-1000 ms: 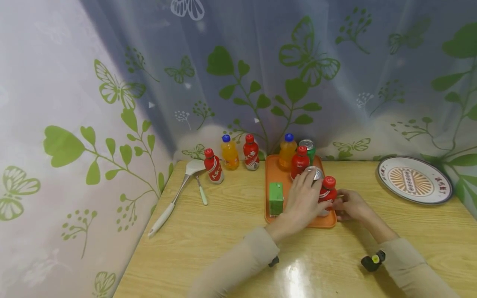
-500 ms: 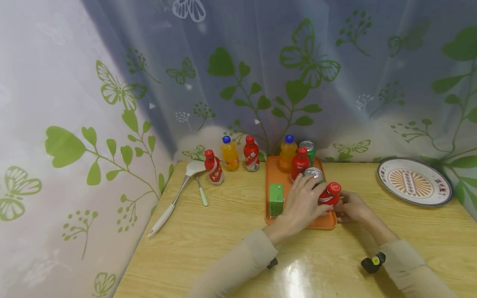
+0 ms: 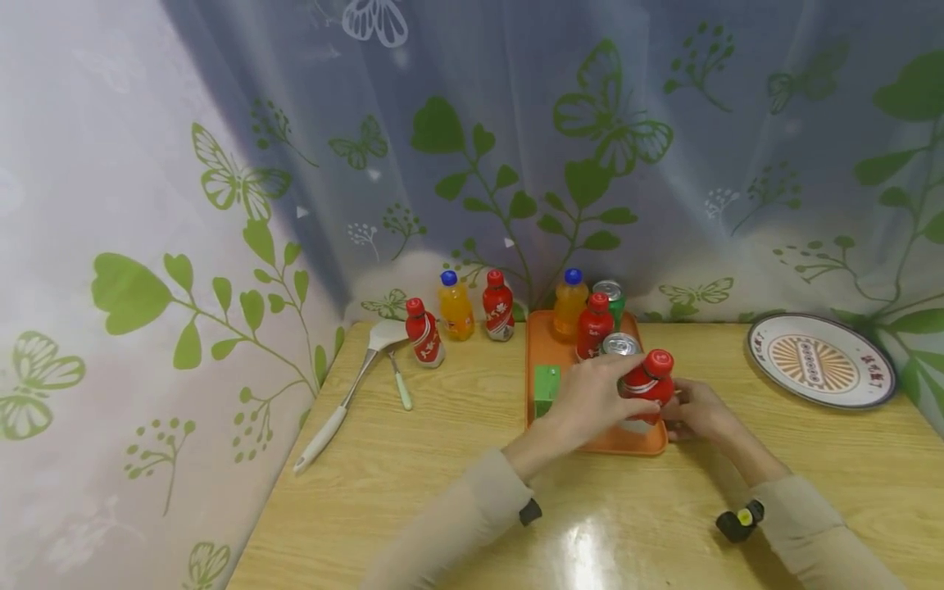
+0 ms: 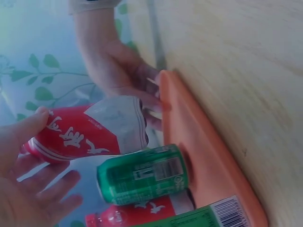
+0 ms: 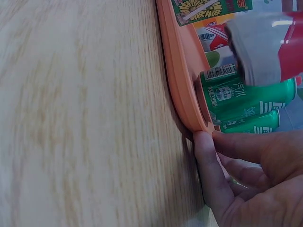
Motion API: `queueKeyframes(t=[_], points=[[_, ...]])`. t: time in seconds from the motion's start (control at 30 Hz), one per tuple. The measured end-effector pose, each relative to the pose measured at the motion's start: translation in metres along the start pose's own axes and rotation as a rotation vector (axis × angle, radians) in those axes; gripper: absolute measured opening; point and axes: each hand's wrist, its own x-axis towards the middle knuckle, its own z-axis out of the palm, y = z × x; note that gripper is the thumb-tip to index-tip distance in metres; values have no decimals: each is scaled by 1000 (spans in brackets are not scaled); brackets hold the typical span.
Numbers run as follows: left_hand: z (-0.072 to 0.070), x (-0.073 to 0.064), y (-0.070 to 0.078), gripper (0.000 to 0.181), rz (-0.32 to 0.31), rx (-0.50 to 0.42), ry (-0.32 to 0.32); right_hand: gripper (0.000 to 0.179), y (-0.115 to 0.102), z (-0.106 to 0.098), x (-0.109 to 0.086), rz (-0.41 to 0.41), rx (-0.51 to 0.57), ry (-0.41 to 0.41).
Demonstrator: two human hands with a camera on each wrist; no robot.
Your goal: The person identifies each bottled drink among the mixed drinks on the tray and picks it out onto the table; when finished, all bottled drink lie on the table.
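Observation:
My left hand (image 3: pixel 586 397) grips a red-and-white bottle (image 3: pixel 651 385) between thumb and fingers. Its base hangs apart from the orange tray (image 3: pixel 634 444), as both wrist views show. With thumb and fingertips, my right hand (image 5: pixel 251 175) pinches the tray's rim at the near right corner. A green can (image 4: pixel 142 175) stands upright on the tray beside the lifted bottle. Behind it in the head view are another red bottle (image 3: pixel 594 326), an orange drink bottle (image 3: pixel 570 305) and a second green can (image 3: pixel 616 301). A green carton (image 3: pixel 546 387) is partly hidden by my left hand.
Left of the tray stand two red bottles, one nearer (image 3: pixel 425 334) and one farther (image 3: pixel 498 307), with an orange drink bottle (image 3: pixel 456 308) between them. A white-handled spatula (image 3: pixel 332 426) and a small fork (image 3: pixel 401 389) lie further left. A round plate (image 3: pixel 782 377) is at the right.
The left hand's fingers have come off the can top and closed around the red bottle, which tilted and then rose off the tray. The right hand stays at the tray's rim.

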Motion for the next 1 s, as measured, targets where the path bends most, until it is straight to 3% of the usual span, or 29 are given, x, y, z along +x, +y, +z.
queueKeyframes(t=[0.3, 0.43, 0.67, 1.0], points=[[-17, 4, -8, 58, -57, -539, -39, 46, 1, 0, 0, 12, -18, 8], [-30, 5, -11, 58, -89, -724, -88, 47, 0, 1, 0, 22, -14, 11], [-52, 7, -17, 61, -140, -864, -186, 53, -3, 0, 1, 61, -26, 12], [-82, 15, -26, 59, -123, -994, -303, 52, -3, 3, -1, 42, 19, 9]])
